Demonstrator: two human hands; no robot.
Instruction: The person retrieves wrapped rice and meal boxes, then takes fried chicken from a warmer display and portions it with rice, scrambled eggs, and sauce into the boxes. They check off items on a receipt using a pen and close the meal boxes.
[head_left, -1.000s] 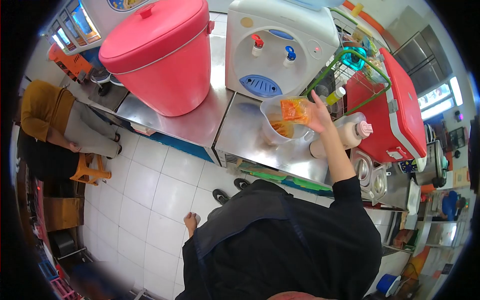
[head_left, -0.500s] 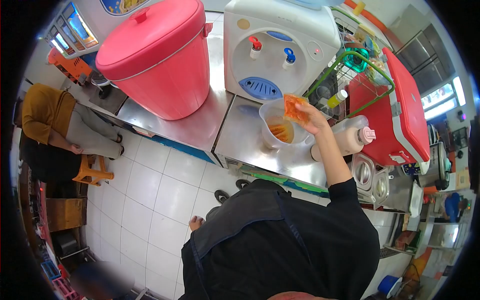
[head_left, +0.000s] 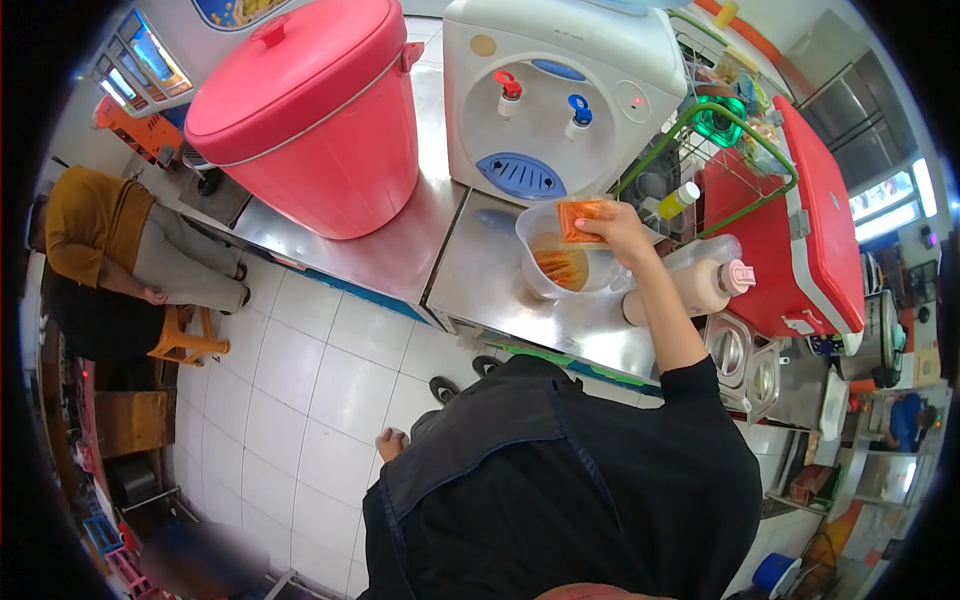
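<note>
My right hand (head_left: 617,232) is closed on a small clear packet (head_left: 578,220) with orange-red contents. It is held over the rim of a translucent plastic container (head_left: 533,281) standing on the metal counter. Inside the container lies an orange, sauce-like substance (head_left: 563,268). Low at my side hangs my left hand (head_left: 392,443), its fingers curled and nothing visible in them; part of it is hidden by my dark clothing. Close to my right forearm stands a pale bottle with a pink cap (head_left: 703,286).
A white water dispenser (head_left: 560,100) stands behind the container, beside a lidded pink bucket (head_left: 320,130). To the right are a green wire rack (head_left: 740,205), a red cooler box (head_left: 820,220) and metal lidded pans (head_left: 735,355). A person (head_left: 110,230) is at the left, near an orange stool (head_left: 190,335).
My right hand has turned and shifted slightly down and left with the packet. The packet now sits lower, over the container's back rim. My left hand looks unmoved.
</note>
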